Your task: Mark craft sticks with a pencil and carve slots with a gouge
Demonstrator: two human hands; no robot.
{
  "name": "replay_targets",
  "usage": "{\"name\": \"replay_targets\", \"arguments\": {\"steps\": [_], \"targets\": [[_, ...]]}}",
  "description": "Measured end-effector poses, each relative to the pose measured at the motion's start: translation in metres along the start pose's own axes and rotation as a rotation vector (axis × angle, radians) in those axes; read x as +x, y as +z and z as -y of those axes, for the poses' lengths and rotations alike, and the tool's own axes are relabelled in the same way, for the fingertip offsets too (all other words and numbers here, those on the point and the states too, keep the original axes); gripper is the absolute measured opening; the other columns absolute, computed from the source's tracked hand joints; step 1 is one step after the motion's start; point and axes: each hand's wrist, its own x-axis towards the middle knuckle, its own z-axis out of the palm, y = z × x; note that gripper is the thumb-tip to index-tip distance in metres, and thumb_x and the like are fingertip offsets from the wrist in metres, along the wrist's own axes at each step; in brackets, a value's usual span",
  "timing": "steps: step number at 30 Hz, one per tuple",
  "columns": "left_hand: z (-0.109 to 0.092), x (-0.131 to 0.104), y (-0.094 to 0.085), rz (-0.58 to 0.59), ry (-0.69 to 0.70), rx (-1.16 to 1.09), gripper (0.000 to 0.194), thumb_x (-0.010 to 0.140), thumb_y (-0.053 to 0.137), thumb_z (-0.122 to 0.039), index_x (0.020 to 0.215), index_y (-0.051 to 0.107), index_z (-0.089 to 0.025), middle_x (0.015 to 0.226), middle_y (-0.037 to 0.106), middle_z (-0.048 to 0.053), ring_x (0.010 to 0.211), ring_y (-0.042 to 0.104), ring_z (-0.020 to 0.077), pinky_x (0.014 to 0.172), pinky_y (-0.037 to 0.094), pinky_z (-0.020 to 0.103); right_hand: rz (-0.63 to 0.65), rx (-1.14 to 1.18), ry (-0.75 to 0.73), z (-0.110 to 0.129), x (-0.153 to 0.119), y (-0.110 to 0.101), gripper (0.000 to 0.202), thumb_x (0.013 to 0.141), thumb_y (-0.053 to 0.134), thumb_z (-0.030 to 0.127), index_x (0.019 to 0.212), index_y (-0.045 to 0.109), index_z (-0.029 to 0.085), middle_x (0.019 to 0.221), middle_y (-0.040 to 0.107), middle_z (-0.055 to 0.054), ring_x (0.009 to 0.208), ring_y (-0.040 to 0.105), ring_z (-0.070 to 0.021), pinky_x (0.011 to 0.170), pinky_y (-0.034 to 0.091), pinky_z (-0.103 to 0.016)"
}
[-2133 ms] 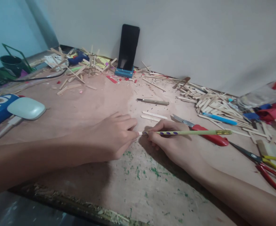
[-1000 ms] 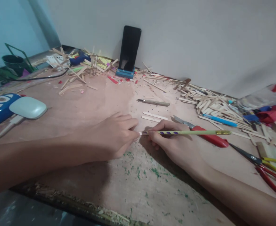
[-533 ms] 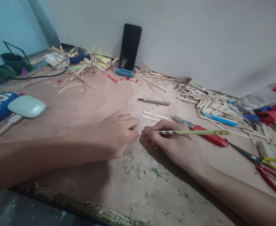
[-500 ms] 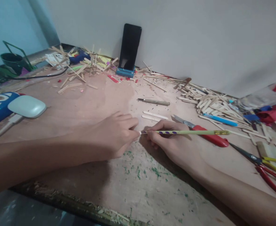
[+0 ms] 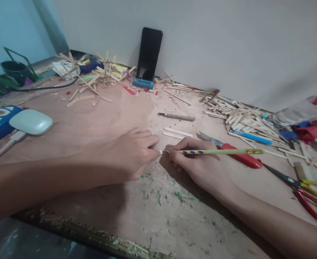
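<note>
Green, probably light pencil (image 5: 220,151) is pinched near tip by right fingers (image 5: 177,156); beside it, whitish stick (image 5: 161,152) by left fingers (image 5: 152,155).

The tabletop (image 5: 104,120) carries heaped sticks (image 5: 241,118), a wooden-handled tool (image 5: 180,117), a red-handled knife (image 5: 242,156), scissors (image 5: 290,180) and green flecks (image 5: 178,196).

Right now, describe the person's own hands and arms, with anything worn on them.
The left hand and the right hand are both bare, with no gloves. No sleeve shows on the left forearm or the right forearm as far as the picture reaches. No watch, bracelet or ring can be seen, though parts of the hands are hidden.
</note>
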Motion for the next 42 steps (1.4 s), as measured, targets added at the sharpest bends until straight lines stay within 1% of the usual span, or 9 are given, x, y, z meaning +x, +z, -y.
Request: {"name": "replay_targets", "arguments": {"steps": [4,9,17,22,26,31,36,42], "targets": [[0.0005,-0.0005,-0.0006,0.012,-0.002,-0.005,0.021,0.090,0.060,-0.007,0.098,0.076,-0.017,0.095,0.064,0.006,0.088,0.056,0.0220,0.080,0.041,0.035,0.001,0.010,0.009,0.0001,-0.0004,0.0002,0.009,0.082,0.071,0.023,0.073,0.074,0.022,0.063,0.072,0.000,0.055,0.063,-0.0153,0.052,0.045,-0.026],[-0.0002,-0.0002,0.0005,0.008,-0.022,-0.008,0.019,0.093,0.058,-0.010,0.095,0.076,-0.018,0.096,0.064,0.007,0.090,0.056,0.0227,0.082,0.044,0.036,0.006,0.033,0.015,-0.0012,0.0002,0.0008,0.011,0.082,0.072,0.025,0.071,0.071,0.022,0.062,0.071,0.000,0.054,0.062,-0.0148,0.051,0.044,-0.026],[0.0021,-0.0019,0.0021,0.006,-0.014,-0.026,0.027,0.086,0.059,-0.005,0.100,0.078,-0.017,0.098,0.065,0.007,0.091,0.058,0.0226,0.082,0.045,0.036,0.006,0.030,0.003,-0.0007,-0.0004,0.0007,0.013,0.083,0.072,0.023,0.070,0.070,0.022,0.061,0.069,0.000,0.054,0.061,-0.0142,0.052,0.044,-0.025],[0.0027,-0.0018,0.0011,0.001,-0.005,-0.032,0.025,0.090,0.058,-0.007,0.100,0.078,-0.017,0.098,0.066,0.007,0.091,0.058,0.0227,0.083,0.046,0.037,0.010,0.024,0.006,-0.0002,-0.0004,-0.0001,0.012,0.082,0.072,0.022,0.071,0.071,0.022,0.062,0.070,0.000,0.054,0.063,-0.0145,0.052,0.044,-0.026],[0.0030,-0.0019,0.0018,-0.012,-0.003,-0.042,0.026,0.090,0.058,-0.006,0.102,0.079,-0.017,0.097,0.065,0.007,0.091,0.058,0.0230,0.082,0.046,0.037,0.000,0.027,0.007,-0.0010,0.0001,-0.0002,0.013,0.085,0.071,0.024,0.072,0.071,0.022,0.064,0.072,0.000,0.055,0.064,-0.0148,0.053,0.046,-0.026],[0.0035,-0.0027,0.0033,-0.032,0.003,-0.052,0.029,0.091,0.054,-0.006,0.101,0.079,-0.016,0.097,0.066,0.007,0.091,0.059,0.0230,0.083,0.047,0.037,-0.004,0.025,0.001,-0.0043,0.0015,0.0011,0.012,0.083,0.071,0.025,0.071,0.071,0.023,0.064,0.072,0.000,0.054,0.064,-0.0153,0.052,0.046,-0.027],[0.0045,-0.0039,0.0051,-0.047,0.006,-0.056,0.035,0.091,0.052,-0.006,0.109,0.081,-0.015,0.096,0.066,0.008,0.091,0.061,0.0239,0.082,0.047,0.038,-0.023,0.023,-0.008,-0.0059,0.0022,0.0009,0.013,0.082,0.071,0.024,0.070,0.071,0.023,0.061,0.071,0.000,0.052,0.062,-0.0150,0.050,0.043,-0.027],[0.0056,-0.0028,0.0065,-0.055,0.009,-0.056,0.038,0.092,0.050,-0.006,0.111,0.082,-0.014,0.095,0.066,0.008,0.090,0.061,0.0242,0.081,0.048,0.038,-0.025,0.045,-0.001,-0.0066,0.0013,0.0009,0.013,0.082,0.071,0.025,0.069,0.070,0.023,0.061,0.070,-0.001,0.052,0.062,-0.0156,0.049,0.043,-0.028]]}}
